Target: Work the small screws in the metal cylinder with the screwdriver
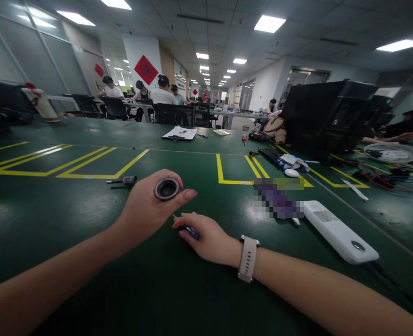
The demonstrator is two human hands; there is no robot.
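My left hand point(150, 200) is wrapped round a dark cylindrical part point(166, 189), its round, hollow end facing up toward me. Just below and to the right, my right hand point(206, 235) is closed on a small screwdriver point(191, 231) with a bluish-purple handle. The screwdriver's thin metal shaft points up and left toward my left hand; whether its tip touches anything I cannot tell. On the table behind my left wrist lies a dark round piece with a thin shaft point(123, 181).
The green table point(98, 298) carries yellow tape outlines. To the right lie a white power bank-like device point(339, 231) with a cable, a blurred purple item point(278, 198), and white-and-blue gloves point(293, 162). A clipboard point(180, 133), a red screwdriver point(244, 139) and black cases point(328, 116) stand farther back.
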